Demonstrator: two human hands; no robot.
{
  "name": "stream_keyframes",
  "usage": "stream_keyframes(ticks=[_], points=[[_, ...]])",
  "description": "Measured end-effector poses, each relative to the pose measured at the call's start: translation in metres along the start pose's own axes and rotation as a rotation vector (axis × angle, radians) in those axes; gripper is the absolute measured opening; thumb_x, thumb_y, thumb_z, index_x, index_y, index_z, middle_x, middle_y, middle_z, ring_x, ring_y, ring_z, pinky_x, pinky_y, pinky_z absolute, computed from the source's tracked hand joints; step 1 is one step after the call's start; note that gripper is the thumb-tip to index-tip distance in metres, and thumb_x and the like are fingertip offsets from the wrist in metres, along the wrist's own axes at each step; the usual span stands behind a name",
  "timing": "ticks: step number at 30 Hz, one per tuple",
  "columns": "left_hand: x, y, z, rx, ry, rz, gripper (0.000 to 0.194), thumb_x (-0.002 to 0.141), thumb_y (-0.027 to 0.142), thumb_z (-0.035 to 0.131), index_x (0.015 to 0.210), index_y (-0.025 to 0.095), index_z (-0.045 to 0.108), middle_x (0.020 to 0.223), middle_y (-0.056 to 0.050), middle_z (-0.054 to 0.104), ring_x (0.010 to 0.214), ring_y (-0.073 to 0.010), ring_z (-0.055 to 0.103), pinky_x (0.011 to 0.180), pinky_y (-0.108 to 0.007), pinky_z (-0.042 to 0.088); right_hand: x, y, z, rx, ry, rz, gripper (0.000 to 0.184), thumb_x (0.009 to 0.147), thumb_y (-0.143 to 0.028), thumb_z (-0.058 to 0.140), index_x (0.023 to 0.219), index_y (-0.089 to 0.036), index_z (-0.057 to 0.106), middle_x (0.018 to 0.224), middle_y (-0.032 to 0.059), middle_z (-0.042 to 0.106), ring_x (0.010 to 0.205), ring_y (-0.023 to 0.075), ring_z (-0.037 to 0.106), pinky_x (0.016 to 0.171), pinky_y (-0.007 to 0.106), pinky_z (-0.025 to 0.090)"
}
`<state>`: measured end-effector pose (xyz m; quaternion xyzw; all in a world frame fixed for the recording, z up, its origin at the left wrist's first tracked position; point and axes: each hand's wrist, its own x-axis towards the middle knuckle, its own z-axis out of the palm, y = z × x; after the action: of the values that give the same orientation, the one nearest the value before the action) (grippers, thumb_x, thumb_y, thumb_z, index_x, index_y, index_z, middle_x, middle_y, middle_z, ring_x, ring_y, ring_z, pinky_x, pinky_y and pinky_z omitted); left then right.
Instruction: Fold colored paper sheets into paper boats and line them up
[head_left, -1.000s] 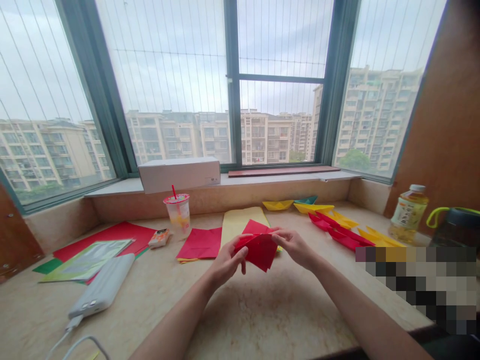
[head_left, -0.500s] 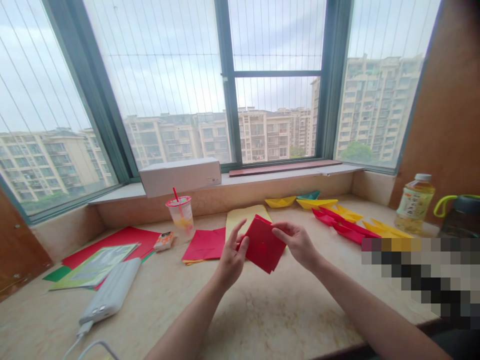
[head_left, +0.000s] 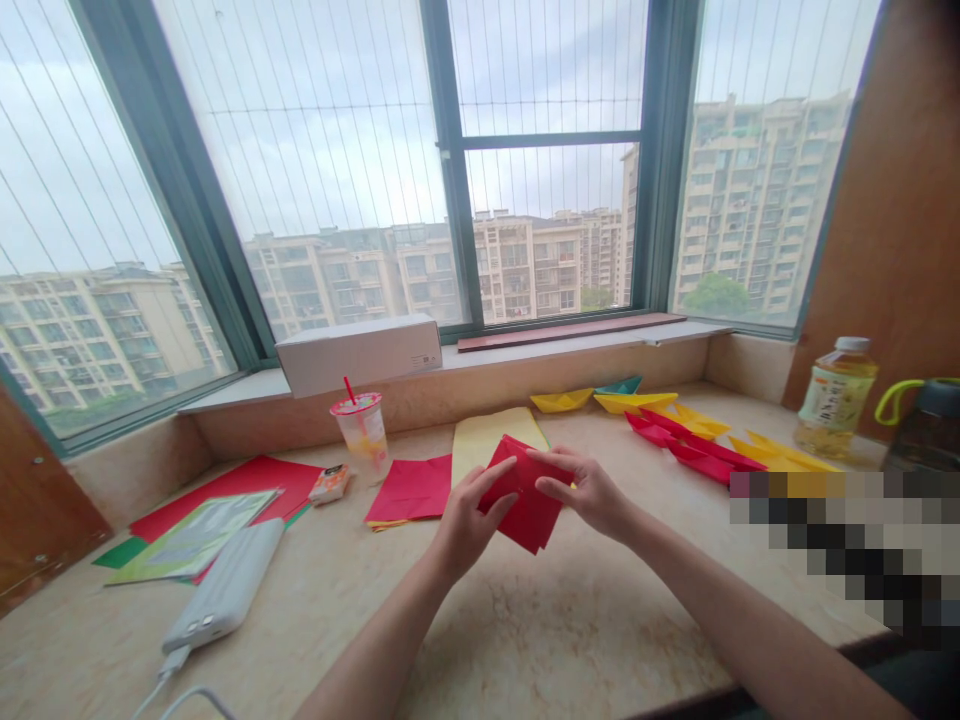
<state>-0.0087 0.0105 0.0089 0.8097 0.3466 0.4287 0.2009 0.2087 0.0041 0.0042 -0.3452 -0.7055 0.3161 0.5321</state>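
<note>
Between my two hands is a folded piece of red paper point(head_left: 534, 515), held up over the counter with one corner pointing down. My left hand point(head_left: 474, 512) grips its left edge, thumb in front and fingers toward the upper part. On the upper right edge, my right hand point(head_left: 589, 492) pinches the paper with thumb and fingers. Just left of my left hand lies a stack of red paper squares point(head_left: 411, 487), with yellow showing beneath. Behind the folded piece rests a pale yellow sheet point(head_left: 491, 432).
Several folded paper boats, such as a yellow boat point(head_left: 562, 401) and a red boat point(head_left: 712, 460), line the back right. A drink bottle point(head_left: 834, 400) stands beyond. At left are a plastic cup point(head_left: 360, 430), small packet point(head_left: 328, 484), power bank point(head_left: 225, 585) and coloured sheets point(head_left: 247, 475).
My right hand has slid inward over the paper's upper right side, and my left fingers have come down onto its front. The paper sits slightly lower and to the left.
</note>
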Motion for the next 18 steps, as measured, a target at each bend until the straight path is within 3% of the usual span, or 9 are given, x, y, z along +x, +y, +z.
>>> stream_keyframes(ticks=[3,7,10,14,18], points=[[0.000,-0.004,0.000,0.075,0.031,0.053,0.044,0.092,0.034,0.057,0.135,0.028,0.055,0.113,-0.008,0.061,0.099,-0.0220,0.061,0.089,-0.037,0.051,-0.001,-0.003,-0.001,-0.035,-0.042,-0.042,0.049,0.084,-0.039,0.070,0.131,-0.027,0.061,0.108,0.0055,0.063,0.097,0.0217,0.061,0.085,0.035,0.052],[-0.002,-0.005,0.001,0.304,0.049,0.109,0.047,0.091,0.024,0.056,0.136,0.033,0.053,0.142,-0.011,0.042,0.115,-0.0248,0.056,0.099,-0.045,0.048,-0.002,-0.003,0.001,-0.105,-0.001,-0.072,0.035,0.086,-0.035,0.067,0.120,-0.026,0.069,0.101,0.0054,0.064,0.090,0.0200,0.062,0.080,0.033,0.052],[-0.004,-0.004,0.005,0.408,0.000,0.133,0.056,0.087,0.016,0.056,0.140,0.033,0.048,0.148,-0.012,0.037,0.128,-0.0309,0.047,0.103,-0.051,0.045,-0.003,-0.003,0.005,-0.140,-0.012,-0.079,0.028,0.084,-0.031,0.069,0.111,-0.025,0.073,0.097,0.0050,0.065,0.086,0.0194,0.063,0.078,0.032,0.052],[-0.005,-0.005,0.009,0.308,-0.019,0.076,0.060,0.088,0.017,0.053,0.145,0.032,0.041,0.149,-0.013,0.038,0.134,-0.0347,0.041,0.105,-0.056,0.041,-0.005,-0.006,0.016,-0.110,0.035,-0.075,0.034,0.083,-0.026,0.069,0.117,-0.027,0.068,0.105,0.0049,0.066,0.095,0.0210,0.063,0.086,0.035,0.052],[-0.005,-0.009,0.012,0.054,0.057,-0.001,0.057,0.088,0.023,0.058,0.143,0.029,0.046,0.142,-0.014,0.046,0.131,-0.0353,0.044,0.108,-0.055,0.038,-0.008,-0.010,0.034,0.114,0.163,0.039,0.067,0.085,-0.025,0.065,0.145,-0.032,0.037,0.120,0.0065,0.062,0.098,0.0212,0.065,0.082,0.037,0.057]])
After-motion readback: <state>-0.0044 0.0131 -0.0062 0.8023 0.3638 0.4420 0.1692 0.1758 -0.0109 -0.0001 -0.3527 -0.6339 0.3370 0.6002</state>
